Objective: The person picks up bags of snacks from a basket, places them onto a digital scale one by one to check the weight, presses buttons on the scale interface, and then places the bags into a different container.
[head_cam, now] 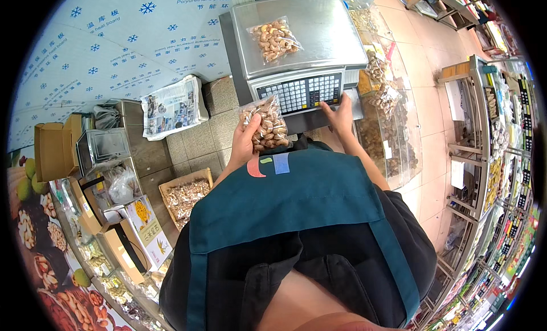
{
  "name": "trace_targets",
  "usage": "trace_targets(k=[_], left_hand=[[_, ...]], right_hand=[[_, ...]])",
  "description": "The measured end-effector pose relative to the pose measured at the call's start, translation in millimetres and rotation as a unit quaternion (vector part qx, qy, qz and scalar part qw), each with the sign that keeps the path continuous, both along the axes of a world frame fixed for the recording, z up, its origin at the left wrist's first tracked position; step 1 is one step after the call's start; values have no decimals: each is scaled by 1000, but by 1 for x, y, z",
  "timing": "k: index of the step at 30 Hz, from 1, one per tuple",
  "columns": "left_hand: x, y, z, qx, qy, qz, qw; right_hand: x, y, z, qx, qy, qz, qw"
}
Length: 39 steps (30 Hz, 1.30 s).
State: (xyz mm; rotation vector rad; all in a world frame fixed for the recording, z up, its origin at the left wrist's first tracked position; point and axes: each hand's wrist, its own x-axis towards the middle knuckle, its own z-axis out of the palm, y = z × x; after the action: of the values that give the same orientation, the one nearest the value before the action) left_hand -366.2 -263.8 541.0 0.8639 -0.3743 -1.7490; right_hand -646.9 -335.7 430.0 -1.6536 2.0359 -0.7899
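Note:
My left hand (245, 138) grips a clear plastic bag of cashews in their brown skins (270, 123), its thumb across the front of the bag. Above it, the bag hides the lower left corner of the keypad (304, 94) on a price-computing scale. My right hand (340, 117) is at the keypad's lower right corner, thumb and fingers apart, with the thumb tip at the bottom row of keys. Whether it presses a key cannot be made out. Another bag of cashews (274, 39) lies on the left part of the steel weighing pan (324, 36).
Clear bins of nuts (391, 147) stand right of the scale, with bagged nuts (384, 98) on top. Stacked newspapers (173, 108) lie to the left. A carton of small packets (186, 194) sits lower left, near open cardboard boxes (57, 147). Stocked shelves (491, 168) line the far right.

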Motion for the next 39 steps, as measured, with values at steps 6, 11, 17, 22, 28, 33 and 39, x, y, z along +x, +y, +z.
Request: trace_targets(k=[6,11,17,22,28,33,39], left_hand=[[2,-1,9,14,4,19,1000],[3,-1,9,33,-5,33,999],[2,-4,-2,9,1,-10,1000],[-2,-13,-9,8,-11,-43,999],[-10,-10,1,6,-9,-17,1000],[-11,-10,4,17,-15,-17,1000],[-9,-6,-1,-1,-4,-10,1000]], right_hand=[[44,13,3,7,78,-78,994],[43,16,-8,-21,72,-94,993],[5,1,-1,-29,-112,-17,993],[-58,-19,-33,100,-367,73,922],[-60,-18,-28,128,-372,51,918],[-66,-28,-14,144,-467,18,872],[-51,-74,5,89,-592,-170,783]])
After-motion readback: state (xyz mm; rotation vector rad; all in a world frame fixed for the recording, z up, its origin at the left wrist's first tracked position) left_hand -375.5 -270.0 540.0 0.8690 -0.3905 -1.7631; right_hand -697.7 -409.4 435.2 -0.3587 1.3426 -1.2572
